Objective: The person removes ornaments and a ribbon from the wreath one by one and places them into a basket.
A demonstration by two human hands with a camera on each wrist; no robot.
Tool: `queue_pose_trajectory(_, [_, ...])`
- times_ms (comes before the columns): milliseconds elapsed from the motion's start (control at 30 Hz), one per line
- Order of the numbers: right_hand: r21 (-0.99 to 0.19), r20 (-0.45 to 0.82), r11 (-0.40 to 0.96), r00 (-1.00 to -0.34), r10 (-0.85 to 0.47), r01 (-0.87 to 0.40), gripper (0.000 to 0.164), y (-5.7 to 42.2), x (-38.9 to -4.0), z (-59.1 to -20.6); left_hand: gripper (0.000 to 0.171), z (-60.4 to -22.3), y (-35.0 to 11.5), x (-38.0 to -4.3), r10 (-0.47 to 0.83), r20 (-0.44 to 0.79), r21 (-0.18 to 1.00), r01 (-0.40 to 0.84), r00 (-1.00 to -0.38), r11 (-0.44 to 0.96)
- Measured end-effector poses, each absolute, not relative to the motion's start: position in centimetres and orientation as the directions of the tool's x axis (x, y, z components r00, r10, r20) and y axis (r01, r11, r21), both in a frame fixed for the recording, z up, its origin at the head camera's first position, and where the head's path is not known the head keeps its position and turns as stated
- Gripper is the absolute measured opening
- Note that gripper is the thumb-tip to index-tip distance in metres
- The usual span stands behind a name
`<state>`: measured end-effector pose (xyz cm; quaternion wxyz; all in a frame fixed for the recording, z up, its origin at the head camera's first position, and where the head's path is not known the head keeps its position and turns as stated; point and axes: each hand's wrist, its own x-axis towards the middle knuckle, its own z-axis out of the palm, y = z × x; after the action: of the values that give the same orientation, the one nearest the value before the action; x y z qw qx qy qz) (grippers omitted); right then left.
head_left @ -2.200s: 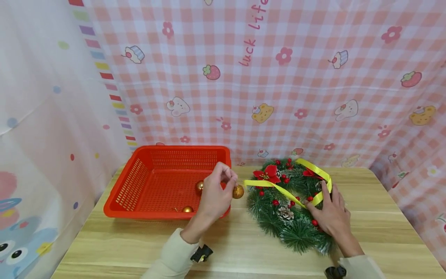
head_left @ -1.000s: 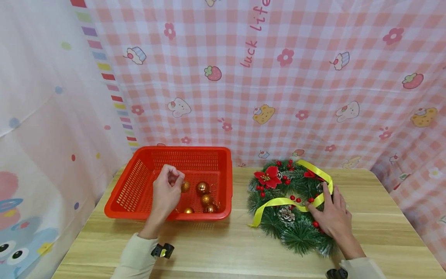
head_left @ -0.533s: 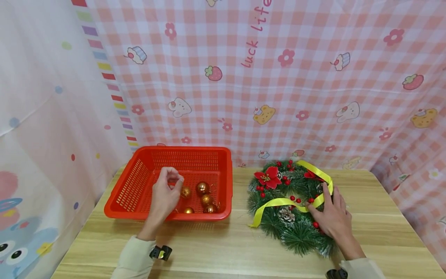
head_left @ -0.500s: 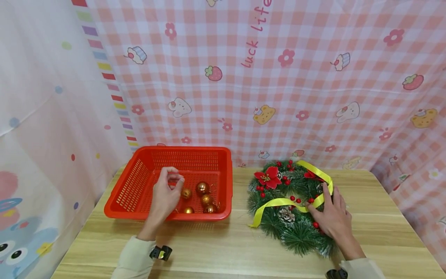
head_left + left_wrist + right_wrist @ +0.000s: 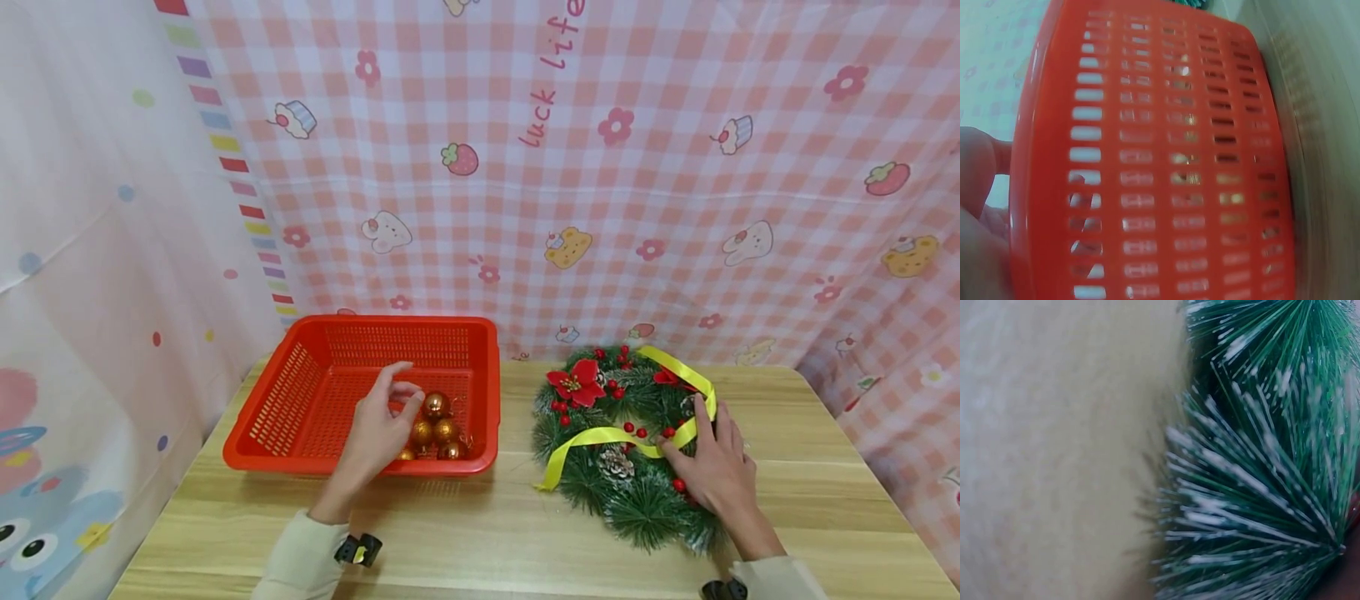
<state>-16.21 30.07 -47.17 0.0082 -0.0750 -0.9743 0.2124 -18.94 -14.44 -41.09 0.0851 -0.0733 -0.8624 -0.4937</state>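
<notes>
My left hand hovers over the right half of a red plastic basket, its thumb and fingers apart and loosely bent around nothing. Just beside its fingertips, several gold baubles lie together on the basket floor, some glittery and some shiny. To the right, my right hand holds the right side of a green pine wreath, thumb on the inner side and fingers over the outer. A yellow ribbon runs across the wreath and passes by that thumb. In the right wrist view, frosted needles fill the right half.
The wreath carries a red poinsettia, red berries and a pinecone. Both basket and wreath stand on a wooden table before a pink checked curtain. The basket's slotted wall covers most of the left wrist view.
My left hand lowered a glittery bauble into the basket and let go; it has rolled right to the others. The hand has since shifted right. The ribbon's loose end dropped earlier; my right hand stays put.
</notes>
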Motion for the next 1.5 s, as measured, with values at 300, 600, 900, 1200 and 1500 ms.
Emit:
queue_pose_trajectory(300, [-0.419, -0.013, 0.897, -0.989, 0.150, 0.141, 0.100, 30.0, -16.1, -47.3, 0.043, -40.7, -11.3, -18.6, 0.106, 0.296, 0.784, 0.305, -0.949, 0.540])
queue_pose_trajectory(600, [-0.418, -0.021, 0.896, -0.988, 0.156, 0.150, 0.102, 30.1, -16.1, -47.3, 0.039, -40.1, -7.7, -18.2, 0.173, 0.315, 0.779, 0.358, -0.933, 0.515])
queue_pose_trajectory(900, [-0.417, 0.012, 0.897, -0.986, 0.166, 0.146, 0.109, 29.8, -16.0, -47.4, 0.040, -40.1, -5.1, -17.8, 0.258, 0.349, 0.686, 0.433, -0.901, 0.584])
queue_pose_trajectory(1200, [-0.421, 0.013, 0.897, -0.988, 0.156, 0.136, 0.109, 29.7, -16.1, -47.3, 0.067, -42.0, -4.5, -18.2, 0.216, 0.167, 0.601, 0.274, -0.962, 0.751])
queue_pose_trajectory(1500, [-0.494, 0.074, 0.861, -0.981, 0.179, 0.120, 0.107, 30.0, -15.8, -47.0, 0.081, -42.3, -4.3, -18.6, 0.214, 0.016, 0.617, 0.178, -0.977, 0.767])
